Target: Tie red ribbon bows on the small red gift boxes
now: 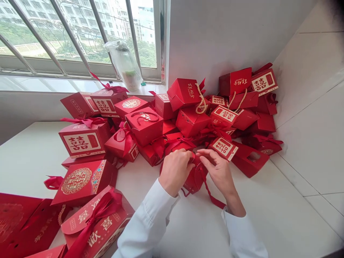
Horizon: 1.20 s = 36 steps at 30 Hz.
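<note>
Bright daylight through the window (86, 36)

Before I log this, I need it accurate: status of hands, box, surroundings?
Left hand curled at box top, grip unclear. Right hand close by, fingers bent. Hands partly hide box; ribbon trails right. More boxes crowd behind.

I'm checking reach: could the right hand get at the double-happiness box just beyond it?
Likely yes: the double-happiness box sits just beyond the right hand, nothing visible between, though that hand seems busy with the ribboned box.
</note>
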Motion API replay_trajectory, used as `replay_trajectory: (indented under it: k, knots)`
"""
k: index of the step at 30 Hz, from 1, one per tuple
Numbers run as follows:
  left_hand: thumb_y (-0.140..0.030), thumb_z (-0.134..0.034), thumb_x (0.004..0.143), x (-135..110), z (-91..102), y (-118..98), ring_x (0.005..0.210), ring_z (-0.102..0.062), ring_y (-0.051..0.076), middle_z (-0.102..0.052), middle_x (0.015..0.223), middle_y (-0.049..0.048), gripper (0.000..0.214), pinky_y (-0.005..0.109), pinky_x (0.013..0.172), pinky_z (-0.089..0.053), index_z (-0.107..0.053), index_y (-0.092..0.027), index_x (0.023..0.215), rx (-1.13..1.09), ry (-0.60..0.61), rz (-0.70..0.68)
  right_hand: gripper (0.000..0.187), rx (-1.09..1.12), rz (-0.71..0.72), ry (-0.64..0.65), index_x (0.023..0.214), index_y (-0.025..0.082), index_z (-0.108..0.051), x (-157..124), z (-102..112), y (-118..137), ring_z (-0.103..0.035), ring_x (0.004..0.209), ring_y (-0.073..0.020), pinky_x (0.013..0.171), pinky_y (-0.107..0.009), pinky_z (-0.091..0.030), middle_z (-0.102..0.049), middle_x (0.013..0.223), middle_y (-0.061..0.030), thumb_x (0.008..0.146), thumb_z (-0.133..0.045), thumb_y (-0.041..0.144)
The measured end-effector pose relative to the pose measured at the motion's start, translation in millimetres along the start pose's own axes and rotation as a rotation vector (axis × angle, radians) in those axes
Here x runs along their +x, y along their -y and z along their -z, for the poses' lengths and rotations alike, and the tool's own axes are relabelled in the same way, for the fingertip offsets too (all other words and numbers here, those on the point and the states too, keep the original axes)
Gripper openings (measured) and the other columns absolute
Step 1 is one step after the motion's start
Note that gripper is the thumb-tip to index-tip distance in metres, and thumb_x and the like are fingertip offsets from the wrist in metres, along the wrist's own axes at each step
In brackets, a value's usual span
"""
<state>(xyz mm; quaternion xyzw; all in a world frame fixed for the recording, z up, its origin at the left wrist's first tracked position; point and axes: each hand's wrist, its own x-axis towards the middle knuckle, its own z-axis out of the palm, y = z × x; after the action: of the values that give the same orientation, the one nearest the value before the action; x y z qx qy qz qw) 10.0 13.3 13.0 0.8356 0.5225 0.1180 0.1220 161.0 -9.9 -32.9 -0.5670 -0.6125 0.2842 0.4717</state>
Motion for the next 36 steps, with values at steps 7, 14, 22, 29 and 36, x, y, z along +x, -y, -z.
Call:
replay_trajectory:
  k: [7, 14, 22, 29, 36]
  knots:
    - [-0.029, -0.060, 0.084, -1.9, 1.6, -1.3, 0.075, -0.061, 0.020, -0.065, 0.084, 0.0030, 0.012, 0.026, 0.055, -0.033, -0.066, -0.022, 0.092, 0.003, 0.041, -0.015, 0.021, -0.125, -0.141, -0.161, 0.084, 0.023, -0.064, -30.7, 22.1, -4.9, -0.063, 0.083, -0.0200, 0.079, -0.033, -0.048, -0.069, 0.086, -0.0021, 0.083, -0.059, 0.044]
    - [-0.027, -0.058, 0.085, -1.8, 1.5, -3.3, 0.077, -0.062, 0.019, -0.064, 0.086, 0.0037, 0.011, 0.025, 0.056, -0.034, -0.065, -0.021, 0.089, 0.010, 0.064, -0.001, 0.018, -0.248, -0.126, -0.053, 0.076, 0.023, -0.057, -51.2, 7.7, 3.7, -0.060, 0.069, -0.0186, 0.060, -0.028, -0.045, -0.064, 0.074, -0.0006, 0.085, -0.057, 0.039]
    - [-0.027, -0.055, 0.086, -1.4, -0.7, -2.9, 0.075, -0.061, 0.019, -0.064, 0.084, 0.0035, 0.013, 0.026, 0.055, -0.033, -0.066, -0.021, 0.088, 0.000, 0.042, 0.001, 0.013, -0.120, -0.206, 0.020, 0.084, 0.025, -0.049, -56.3, 6.2, 6.1, -0.058, 0.063, -0.0160, 0.054, -0.024, -0.043, -0.060, 0.068, 0.0024, 0.089, -0.051, 0.036]
    - [-0.026, -0.059, 0.084, -2.1, 0.0, -3.0, 0.075, -0.061, 0.019, -0.064, 0.084, 0.0039, 0.010, 0.026, 0.055, -0.035, -0.067, -0.021, 0.085, -0.006, 0.058, 0.006, 0.015, -0.535, 0.229, -0.165, 0.087, 0.022, -0.058, -62.4, -1.6, 3.3, -0.057, 0.071, -0.0191, 0.067, -0.031, -0.045, -0.062, 0.077, -0.0034, 0.090, -0.045, 0.015]
    - [-0.022, -0.050, 0.088, -4.2, 0.7, 0.6, 0.068, -0.057, 0.017, -0.060, 0.080, 0.0045, 0.022, 0.026, 0.055, -0.034, -0.064, -0.018, 0.072, -0.028, 0.092, -0.040, 0.027, -0.661, 0.450, -0.086, 0.089, 0.020, -0.060, -65.9, -2.8, 6.9, -0.056, 0.073, -0.0192, 0.066, -0.031, -0.045, -0.059, 0.082, -0.0060, 0.086, -0.042, 0.001]
